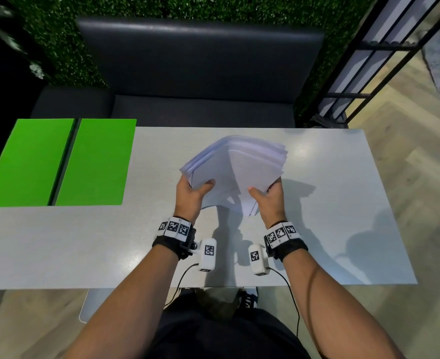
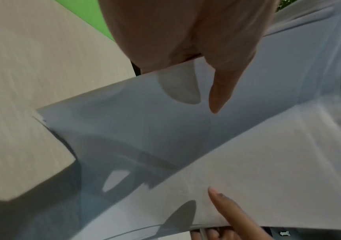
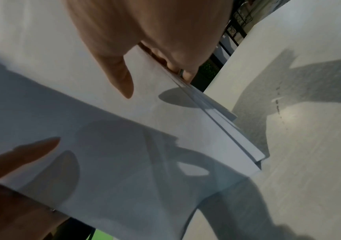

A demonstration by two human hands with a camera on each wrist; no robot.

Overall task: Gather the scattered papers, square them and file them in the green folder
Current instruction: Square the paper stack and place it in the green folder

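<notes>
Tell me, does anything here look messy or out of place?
Only the papers: held above the table by the left hand and right hand, their edges are fanned, not flush. The green folder overhangs the table's far left corner.

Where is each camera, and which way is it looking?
Head: worn on the head, looking down at the table, papers, green folder; shows both forearms, left hand and right hand.
Left wrist: looks along the left hand at the papers; the right thumb shows too.
Right wrist: looks along the right hand at the papers.
All views share the papers.
</notes>
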